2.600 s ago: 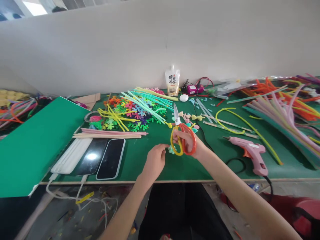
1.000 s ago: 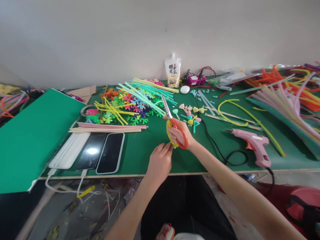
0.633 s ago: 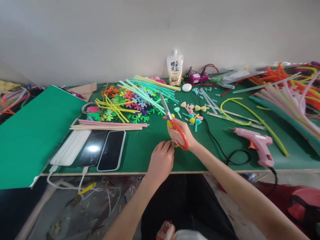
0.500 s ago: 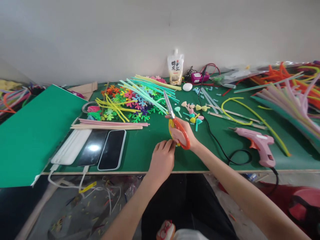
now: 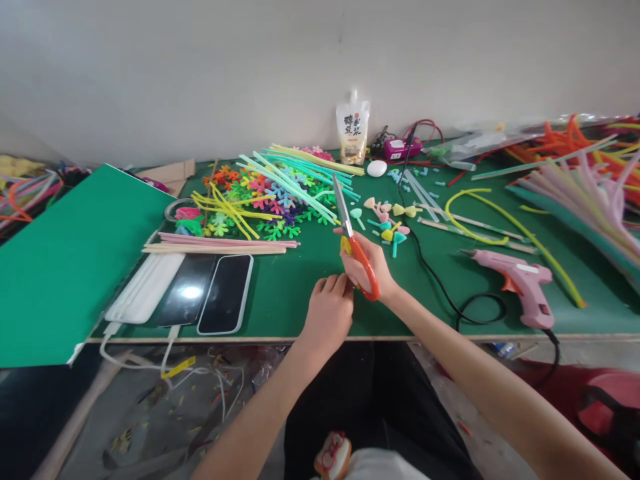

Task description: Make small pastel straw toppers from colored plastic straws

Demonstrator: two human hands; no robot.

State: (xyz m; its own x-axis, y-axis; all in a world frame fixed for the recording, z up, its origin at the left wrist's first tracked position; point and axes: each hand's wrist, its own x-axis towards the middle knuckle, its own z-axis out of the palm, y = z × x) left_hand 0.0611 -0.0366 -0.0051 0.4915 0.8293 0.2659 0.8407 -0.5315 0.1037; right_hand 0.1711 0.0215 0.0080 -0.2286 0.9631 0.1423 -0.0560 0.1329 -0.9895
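My right hand (image 5: 369,261) is closed around orange-handled scissors (image 5: 364,263), with yellow showing on the inside of the handle. Their blades point away from me and look closed. Close by on the left, my left hand (image 5: 329,310) rests near the table's front edge with its fingers curled together. Its fingertips meet the right hand below the scissors; whatever they pinch, if anything, is hidden. Beyond the right hand lie small pastel bow and bud-shaped pieces (image 5: 395,233). A heap of colourful snowflake-shaped pieces (image 5: 285,200) sits ahead on the left, with pipe cleaners (image 5: 295,187) across it.
A pink glue gun (image 5: 520,280) lies on the right, its black cord (image 5: 425,267) crossing the green table (image 5: 280,287). Two phones, one of them this one (image 5: 226,293), and a white power bank (image 5: 145,290) lie left. A drink pouch (image 5: 353,130) stands by the wall.
The view has shifted slightly. Both hands stay together, and the scissors have turned a little in my right hand, so less of the yellow handle shows.
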